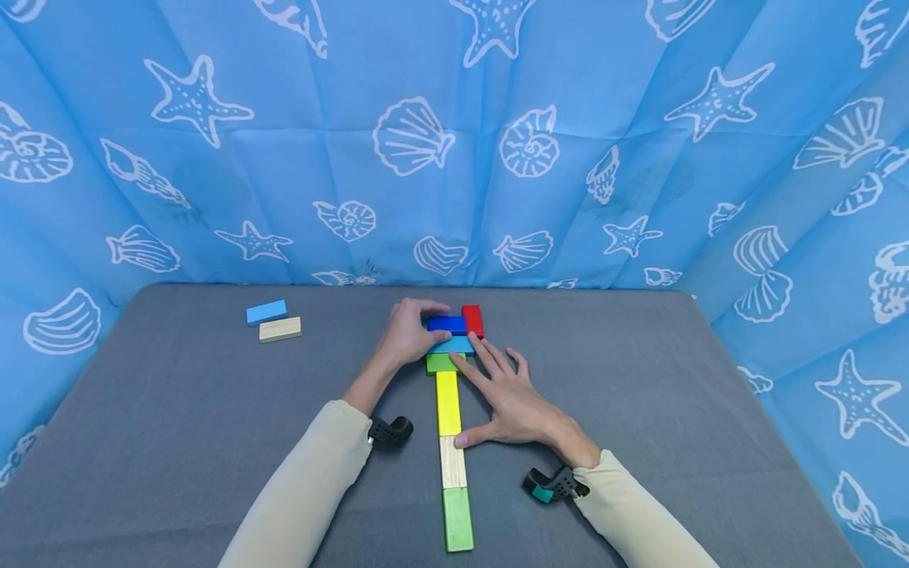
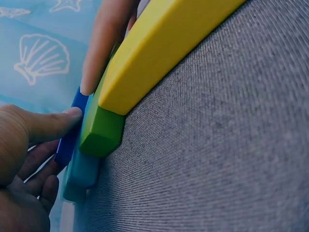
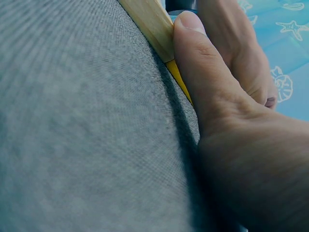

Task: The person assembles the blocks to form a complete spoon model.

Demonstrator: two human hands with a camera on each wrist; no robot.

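Note:
My left hand (image 1: 410, 331) pinches a dark blue block (image 1: 447, 324) between thumb and fingers at the far end of a row of blocks. In the left wrist view the dark blue block (image 2: 69, 140) stands above a light blue block (image 2: 86, 169). Beside its right end lies a red block (image 1: 473, 319). Spread fingers of my right hand (image 1: 514, 406) reach to the red block, the light blue block (image 1: 460, 345) and the green block (image 1: 439, 364). The right thumb rests at the plain wooden block (image 1: 453, 465), just below the yellow block (image 1: 448, 404).
A light green block (image 1: 458, 521) forms the near end of the row. Off to the left, a blue block (image 1: 266, 312) and a plain wooden block (image 1: 280, 330) lie together on the grey cloth (image 1: 177, 442). A blue shell-patterned curtain (image 1: 454, 213) hangs behind the table.

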